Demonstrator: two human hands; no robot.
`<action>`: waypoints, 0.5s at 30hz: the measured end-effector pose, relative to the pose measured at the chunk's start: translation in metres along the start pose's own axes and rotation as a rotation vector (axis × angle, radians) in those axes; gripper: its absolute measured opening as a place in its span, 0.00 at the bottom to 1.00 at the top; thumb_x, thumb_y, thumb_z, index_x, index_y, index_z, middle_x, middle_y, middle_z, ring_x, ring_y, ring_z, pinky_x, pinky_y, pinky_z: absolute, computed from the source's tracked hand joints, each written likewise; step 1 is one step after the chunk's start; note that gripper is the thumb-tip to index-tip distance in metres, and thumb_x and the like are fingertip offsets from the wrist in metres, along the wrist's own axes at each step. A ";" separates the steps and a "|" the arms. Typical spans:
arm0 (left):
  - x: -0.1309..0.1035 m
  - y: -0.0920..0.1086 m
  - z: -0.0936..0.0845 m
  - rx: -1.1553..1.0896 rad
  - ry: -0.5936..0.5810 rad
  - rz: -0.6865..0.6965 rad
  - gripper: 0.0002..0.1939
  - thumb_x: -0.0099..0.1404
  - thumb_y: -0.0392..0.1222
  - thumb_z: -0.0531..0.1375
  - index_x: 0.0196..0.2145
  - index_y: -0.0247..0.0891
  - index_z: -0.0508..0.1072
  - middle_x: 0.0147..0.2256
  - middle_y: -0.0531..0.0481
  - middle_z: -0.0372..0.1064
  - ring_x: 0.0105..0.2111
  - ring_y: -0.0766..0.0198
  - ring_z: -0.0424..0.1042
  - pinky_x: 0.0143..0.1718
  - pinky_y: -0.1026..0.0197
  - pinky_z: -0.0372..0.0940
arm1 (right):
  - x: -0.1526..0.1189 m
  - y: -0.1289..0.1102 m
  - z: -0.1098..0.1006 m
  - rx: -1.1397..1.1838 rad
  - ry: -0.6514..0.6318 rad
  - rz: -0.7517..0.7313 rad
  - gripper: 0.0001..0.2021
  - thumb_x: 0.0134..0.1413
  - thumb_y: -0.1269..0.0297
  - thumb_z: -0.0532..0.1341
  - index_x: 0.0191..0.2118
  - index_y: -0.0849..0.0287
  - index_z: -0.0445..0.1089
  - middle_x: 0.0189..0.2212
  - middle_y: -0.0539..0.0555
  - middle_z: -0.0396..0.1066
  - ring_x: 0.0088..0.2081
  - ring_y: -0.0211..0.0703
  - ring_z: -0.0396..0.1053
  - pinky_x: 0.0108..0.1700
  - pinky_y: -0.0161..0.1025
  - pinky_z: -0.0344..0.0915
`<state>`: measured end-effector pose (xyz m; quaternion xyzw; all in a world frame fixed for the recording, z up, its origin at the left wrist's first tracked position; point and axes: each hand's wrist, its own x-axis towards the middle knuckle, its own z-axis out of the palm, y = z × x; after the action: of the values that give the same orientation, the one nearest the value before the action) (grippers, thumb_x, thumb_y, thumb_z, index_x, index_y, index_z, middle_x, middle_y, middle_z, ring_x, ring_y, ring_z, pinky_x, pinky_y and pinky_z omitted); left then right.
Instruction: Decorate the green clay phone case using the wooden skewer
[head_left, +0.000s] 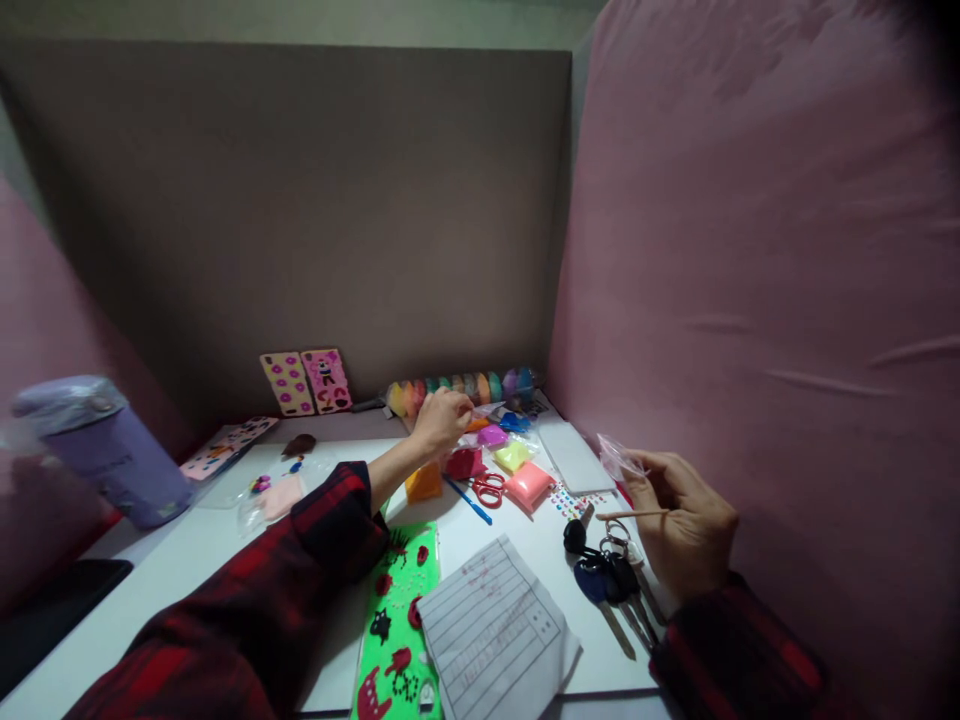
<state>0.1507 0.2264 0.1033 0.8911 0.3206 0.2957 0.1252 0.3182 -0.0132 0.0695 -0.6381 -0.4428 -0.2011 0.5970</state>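
Note:
My left hand [444, 418] reaches over a group of small clay bags at the back of the table, its fingers curled and pressed together beside clear plastic; what they hold, if anything, is hidden. On the right, my right hand [686, 525] is closed on a clear plastic bag [619, 458], and a thin wooden stick [634, 513] juts from the same hand. Around my left hand lie an orange bag [424, 483], a red one [465, 463], a yellow one [513, 457] and a coral one [530, 485]. A bunch of keys [611, 580] is just left of my right hand.
Red scissors [488, 489] and a blue pen-like tool [469, 500] lie mid-table. A green decorated case [397, 620] and a lined paper [499, 630] are in front. A purple tumbler [112, 460] stands left; a white slab [574, 455] and pink cloth [750, 250] are right.

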 end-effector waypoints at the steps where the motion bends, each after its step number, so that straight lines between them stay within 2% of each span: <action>1: -0.001 0.002 -0.001 -0.052 -0.013 -0.024 0.09 0.55 0.34 0.54 0.26 0.36 0.75 0.30 0.46 0.73 0.36 0.57 0.66 0.39 0.57 0.59 | 0.000 0.000 0.000 -0.006 -0.004 0.006 0.08 0.53 0.60 0.61 0.33 0.58 0.73 0.26 0.51 0.70 0.23 0.38 0.66 0.26 0.35 0.63; 4: -0.005 0.013 -0.005 -0.242 -0.088 -0.103 0.08 0.54 0.35 0.54 0.25 0.34 0.74 0.26 0.48 0.72 0.29 0.61 0.68 0.31 0.61 0.60 | 0.000 -0.001 0.000 0.087 -0.054 0.125 0.08 0.52 0.59 0.62 0.33 0.59 0.73 0.25 0.51 0.70 0.24 0.39 0.66 0.26 0.36 0.63; 9: -0.026 0.040 -0.019 -0.580 -0.249 -0.194 0.07 0.53 0.40 0.57 0.26 0.33 0.71 0.26 0.47 0.73 0.26 0.65 0.70 0.28 0.64 0.62 | 0.003 -0.003 0.001 0.521 -0.241 0.450 0.11 0.48 0.59 0.64 0.35 0.61 0.71 0.23 0.51 0.70 0.21 0.37 0.63 0.21 0.33 0.58; 13: -0.050 0.065 -0.027 -0.771 -0.379 -0.235 0.09 0.52 0.43 0.59 0.26 0.33 0.68 0.27 0.44 0.73 0.28 0.63 0.72 0.29 0.63 0.64 | 0.004 -0.009 0.001 0.687 -0.442 0.558 0.11 0.47 0.58 0.65 0.34 0.61 0.71 0.20 0.47 0.65 0.18 0.31 0.55 0.18 0.30 0.49; 15: -0.062 0.077 -0.028 -0.839 -0.426 -0.261 0.10 0.52 0.45 0.60 0.26 0.33 0.68 0.28 0.43 0.73 0.28 0.62 0.72 0.29 0.61 0.65 | 0.004 -0.015 0.000 0.716 -0.509 0.562 0.12 0.47 0.56 0.65 0.32 0.61 0.72 0.24 0.50 0.68 0.19 0.30 0.54 0.18 0.30 0.48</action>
<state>0.1335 0.1285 0.1295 0.7569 0.2502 0.1921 0.5724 0.3082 -0.0137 0.0814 -0.5167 -0.4265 0.2923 0.6824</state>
